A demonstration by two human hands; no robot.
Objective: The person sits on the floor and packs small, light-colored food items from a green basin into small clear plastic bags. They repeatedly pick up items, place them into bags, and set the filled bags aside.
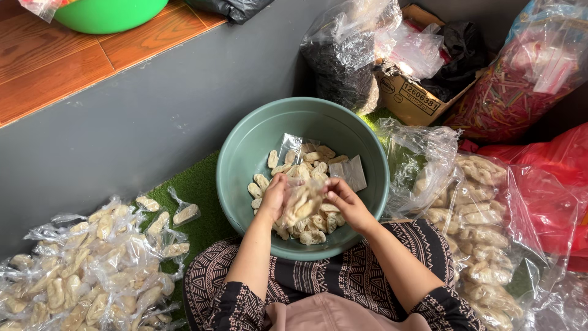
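A teal plastic basin [245, 153] sits on green turf before my knees, holding several pale crackers [312, 160] and empty small clear bags [349, 173]. Over the basin, my left hand [274, 195] and my right hand [340, 197] together hold a small clear bag of crackers [303, 203] between them. My left hand grips its left side. The fingers of my right hand pinch its right edge.
A heap of filled small cracker bags [92, 263] lies at the left. A big clear bag of loose crackers [478, 220] lies at the right. Behind stand a cardboard box [410, 98], a dark-filled bag [343, 67], red bags [551, 184], a grey step and a green bowl [110, 15].
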